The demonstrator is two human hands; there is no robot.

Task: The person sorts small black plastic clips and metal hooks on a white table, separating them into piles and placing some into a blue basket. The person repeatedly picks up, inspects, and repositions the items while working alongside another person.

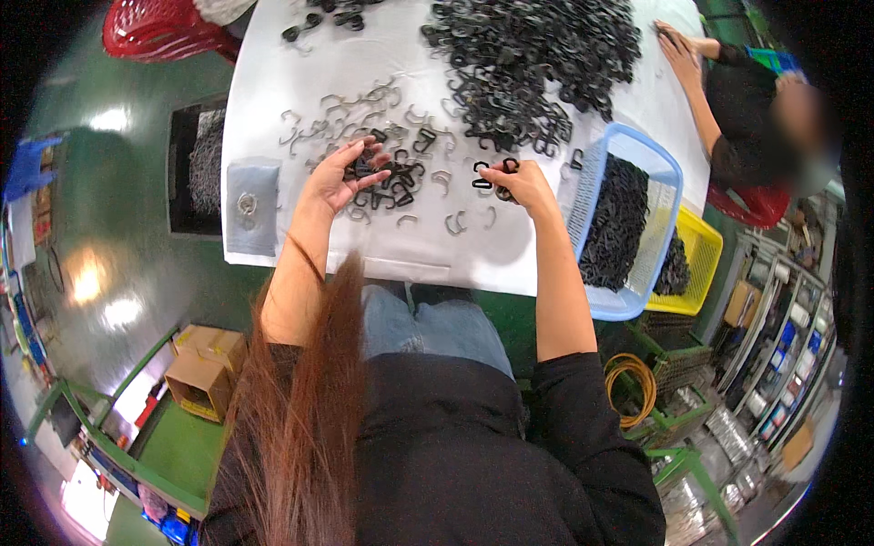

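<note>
Nearest, the person is wearing a dark top [446,437] and blue jeans [437,328], with long brown hair [305,437] hanging over the left side, and both bare forearms are stretching over the white table [510,268]. The left hand [341,182] is hovering at a small heap of black clips [398,193], its fingers parted and curved; whether the dark piece between them is being held or is lying beneath, I cannot tell. The right hand [526,187] is closing its thumb and fingers on small black parts [481,183], just right of that heap. Pale translucent clips [442,180] are lying scattered around and beyond the heap, a few of them between the two hands. Left of the left hand, a flat grey block [253,205] is resting near the table's corner. To the right of the right forearm, a light-blue basket [672,168] is holding many black pieces, and a yellow basket [713,250] just beside it is holding more. Farther off, a large pile of black pieces [537,64] is covering the table's far part, and at the right edge a co-worker in dark clothing [742,105] is resting a hand [678,45] on the tabletop.
</note>
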